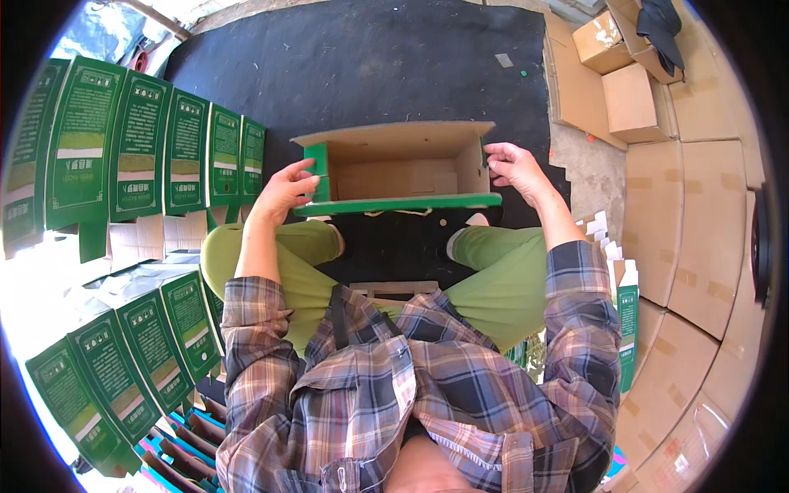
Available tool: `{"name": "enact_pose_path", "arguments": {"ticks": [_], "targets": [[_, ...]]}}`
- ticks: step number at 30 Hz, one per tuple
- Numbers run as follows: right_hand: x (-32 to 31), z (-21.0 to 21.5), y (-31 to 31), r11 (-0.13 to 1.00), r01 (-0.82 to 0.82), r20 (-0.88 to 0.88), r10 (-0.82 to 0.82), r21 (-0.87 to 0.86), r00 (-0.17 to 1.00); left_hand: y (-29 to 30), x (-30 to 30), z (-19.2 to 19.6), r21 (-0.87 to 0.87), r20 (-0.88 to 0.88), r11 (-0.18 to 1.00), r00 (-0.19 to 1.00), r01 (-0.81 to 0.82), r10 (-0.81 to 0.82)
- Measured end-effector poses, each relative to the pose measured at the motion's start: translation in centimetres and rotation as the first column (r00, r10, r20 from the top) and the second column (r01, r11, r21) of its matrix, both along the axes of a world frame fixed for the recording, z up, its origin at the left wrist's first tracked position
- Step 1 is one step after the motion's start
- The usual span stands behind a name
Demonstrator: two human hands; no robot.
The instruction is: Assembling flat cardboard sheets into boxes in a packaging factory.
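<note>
In front of my legs stands a green cardboard box (pixel 403 202), its open side showing a bare brown inside and a raised flap along the far edge. My left hand (pixel 288 189) grips the box's left end, fingers bent over the green side panel. At the right end, my right hand (pixel 514 171) holds the edge with thumb and fingers close together. The outer end panels are partly hidden by my fingers. A thin string or handle shows below the near edge.
Rows of similar green cartons (pixel 141 148) stand along the left. Large brown cardboard boxes (pixel 653 218) are stacked on the right, with smaller open ones (pixel 633 103) farther off. Black sheeting (pixel 370 66) covers the floor. Folded cartons (pixel 627 320) lie by my right elbow.
</note>
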State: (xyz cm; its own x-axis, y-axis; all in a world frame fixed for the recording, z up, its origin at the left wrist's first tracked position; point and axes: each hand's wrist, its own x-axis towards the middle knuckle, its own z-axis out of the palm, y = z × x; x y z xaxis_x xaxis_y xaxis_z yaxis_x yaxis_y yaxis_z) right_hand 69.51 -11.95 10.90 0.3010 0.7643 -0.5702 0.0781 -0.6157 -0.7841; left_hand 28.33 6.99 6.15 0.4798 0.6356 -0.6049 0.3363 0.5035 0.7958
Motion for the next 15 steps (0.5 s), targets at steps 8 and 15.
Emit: {"name": "enact_pose_path", "arguments": {"ticks": [8, 15], "targets": [[-0.5, 0.5, 0.2, 0.998, -0.059, -0.175, 0.054, -0.024, 0.983, -1.8, 1.0, 2.5, 0.183, -0.205, 0.890, 0.901, 0.418, -0.382], [-1.7, -0.5, 0.5, 0.988, -0.153, -0.111, 0.153, 0.004, 0.982, -2.6, 2.4, 1.4, 0.478, -0.426, 0.747, 0.866, 0.462, -0.263]]}}
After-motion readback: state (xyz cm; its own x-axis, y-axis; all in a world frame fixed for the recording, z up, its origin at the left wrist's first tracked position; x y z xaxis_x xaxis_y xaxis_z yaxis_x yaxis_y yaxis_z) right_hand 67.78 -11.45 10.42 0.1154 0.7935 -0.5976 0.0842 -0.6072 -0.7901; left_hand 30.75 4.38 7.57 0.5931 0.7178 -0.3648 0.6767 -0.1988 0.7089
